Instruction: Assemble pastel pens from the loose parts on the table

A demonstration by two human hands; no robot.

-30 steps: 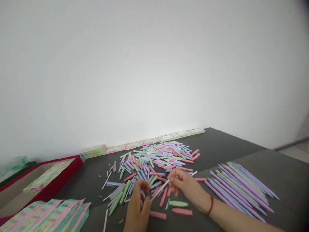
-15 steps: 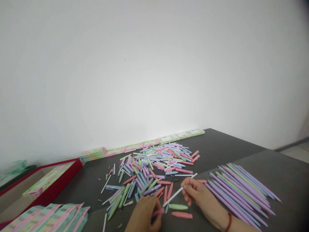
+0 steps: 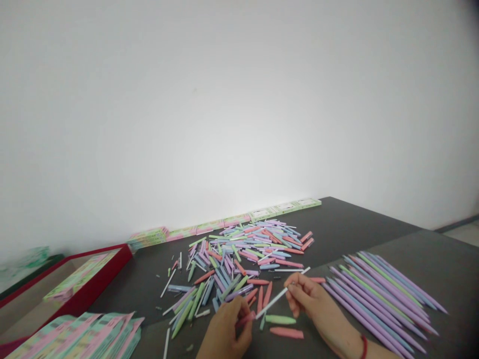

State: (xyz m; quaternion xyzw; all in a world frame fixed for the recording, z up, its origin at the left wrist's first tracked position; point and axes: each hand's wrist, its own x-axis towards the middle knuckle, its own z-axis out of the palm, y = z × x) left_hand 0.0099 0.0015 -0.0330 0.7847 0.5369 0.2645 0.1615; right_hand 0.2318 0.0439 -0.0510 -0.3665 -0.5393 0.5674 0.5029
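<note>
My right hand pinches a thin white stick, which slants down to the left. Between the thumb and fingers of my left hand is a short pink tube, partly hidden by the fingers. The stick's lower tip is close to the tube's right end; whether they touch I cannot tell. Just beyond both hands lies a loose heap of pastel pen parts. A green pointed piece and a red pointed piece lie on the dark table between my hands.
Long pastel pencil-like sticks lie in rows at the right. Flat printed boxes line the wall. A red-rimmed box stands at the left, with printed packets in front. A green bag lies behind it.
The pink tube in my left hand has tilted up, its right end now nearer the white stick's tip. The view has shifted slightly, moving the scene a little to the right.
</note>
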